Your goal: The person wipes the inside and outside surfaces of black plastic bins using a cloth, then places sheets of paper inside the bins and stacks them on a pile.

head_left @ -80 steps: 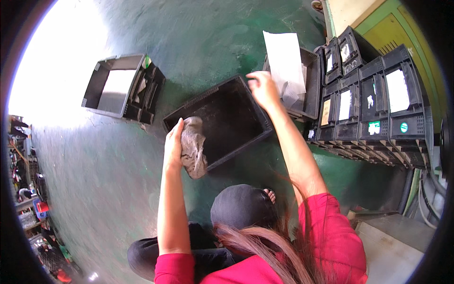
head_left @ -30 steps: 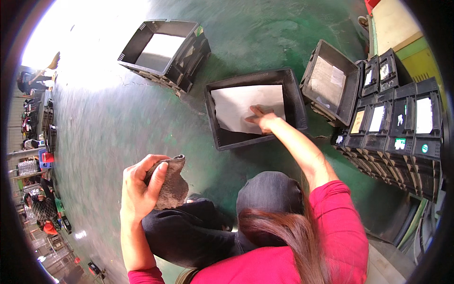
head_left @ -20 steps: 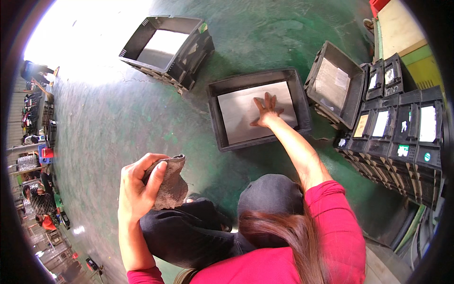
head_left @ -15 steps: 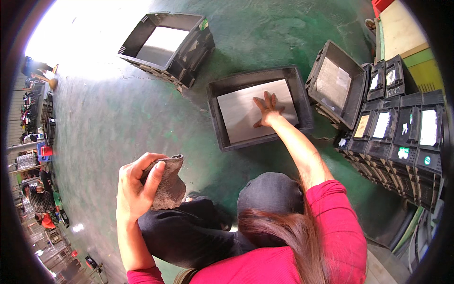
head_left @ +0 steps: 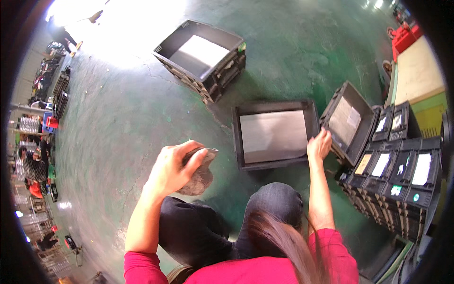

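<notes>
A grey-brown cloth [head_left: 198, 177] hangs from my left hand [head_left: 170, 166], pinched between thumb and fingers above my left knee. In front of me on the floor lies a black plastic crate [head_left: 239, 142] with a pale flat sheet [head_left: 274, 135] across its bottom. My right hand [head_left: 320, 144] is at this crate's right side, its fingers curled over the rim near the front corner. Just beyond that hand, a second black crate [head_left: 362, 149] stands tilted, a worn pale sheet [head_left: 344, 120] inside it.
A stack of black crates [head_left: 215, 78] stands at the far left, with a white sheet [head_left: 201, 51] in the top one. Several labelled black crates [head_left: 392, 175] are stacked at right. Other people [head_left: 35, 163] and shelves appear along the left edge. The floor is green.
My right hand has lifted off the sheet and moved to the crate's right rim. My left hand still holds the cloth. The view has shifted, so the crates sit lower and further right.
</notes>
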The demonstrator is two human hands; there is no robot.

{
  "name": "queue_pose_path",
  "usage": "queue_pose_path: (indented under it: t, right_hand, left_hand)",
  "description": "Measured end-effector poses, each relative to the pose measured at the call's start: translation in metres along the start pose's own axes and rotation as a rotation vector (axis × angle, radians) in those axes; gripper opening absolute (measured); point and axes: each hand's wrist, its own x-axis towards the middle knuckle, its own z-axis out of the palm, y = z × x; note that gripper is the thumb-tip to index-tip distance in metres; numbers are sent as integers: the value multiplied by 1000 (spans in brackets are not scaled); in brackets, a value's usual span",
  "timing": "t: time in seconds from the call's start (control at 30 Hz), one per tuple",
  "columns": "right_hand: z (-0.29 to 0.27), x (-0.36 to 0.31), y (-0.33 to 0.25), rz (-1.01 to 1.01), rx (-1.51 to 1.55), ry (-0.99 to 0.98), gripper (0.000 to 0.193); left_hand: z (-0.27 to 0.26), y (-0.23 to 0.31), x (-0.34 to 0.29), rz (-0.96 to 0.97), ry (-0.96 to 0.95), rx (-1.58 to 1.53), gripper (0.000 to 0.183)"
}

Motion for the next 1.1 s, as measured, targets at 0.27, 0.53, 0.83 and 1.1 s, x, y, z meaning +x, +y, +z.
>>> queue_pose_path:
  t: [0.27,0.53,0.83,1.1]
  right_hand:
    - [-31,-18,-3,347,24,-610,62]
    - [5,-58,55,513,905,-764,34]
    - [-111,32,-1,483,1174,-657,22]
    - [-116,119,-186,338,1398,-842,35]
  left_hand:
    - [15,-33,26,58,33,64,29]
    - [28,-42,33,6,13,53,33]
    - [21,-3,14,113,96,144,29]
    - [12,43,29,90,323,56,33]
